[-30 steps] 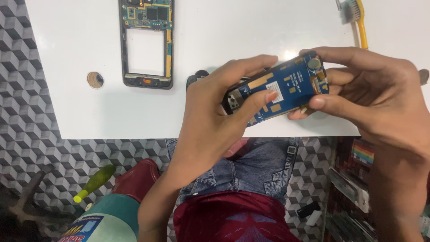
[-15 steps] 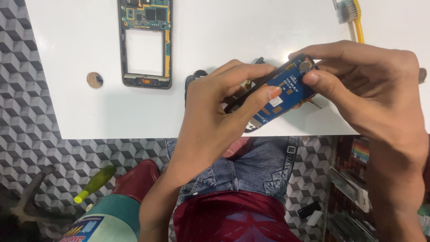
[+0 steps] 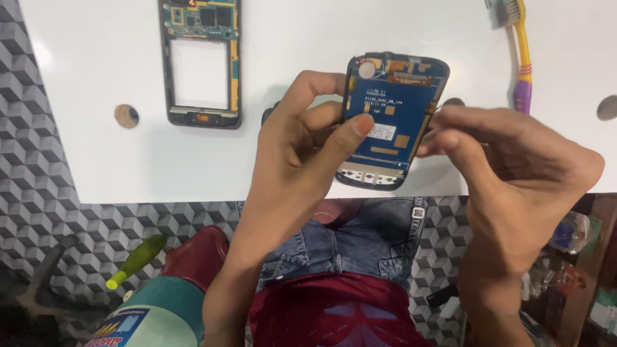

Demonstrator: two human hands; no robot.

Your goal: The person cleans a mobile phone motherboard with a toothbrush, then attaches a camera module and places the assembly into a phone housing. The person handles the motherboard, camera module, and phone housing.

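My left hand point(image 3: 302, 138) holds an opened phone body with a blue circuit board point(image 3: 391, 119) upright over the white table's near edge, thumb pressed on the board's face. My right hand point(image 3: 508, 164) pinches the board's right edge with its fingertips closed. The phone's board side faces me, with gold contacts and a white label showing. A second phone frame point(image 3: 200, 61), black with a rectangular hole and a green board at its top, lies flat on the white table point(image 3: 96, 160) at the upper left.
A yellow and purple toothbrush point(image 3: 524, 54) lies at the table's upper right. Round holes point(image 3: 126, 116) mark the tabletop. Below the table are a patterned floor, a green-handled tool point(image 3: 136, 260), a red shoe point(image 3: 196, 254) and a printed bottle point(image 3: 151, 318).
The blue-board phone has turned from lying sideways and tilted to standing upright facing me. My right hand has slid from gripping its end to pinching its right edge.
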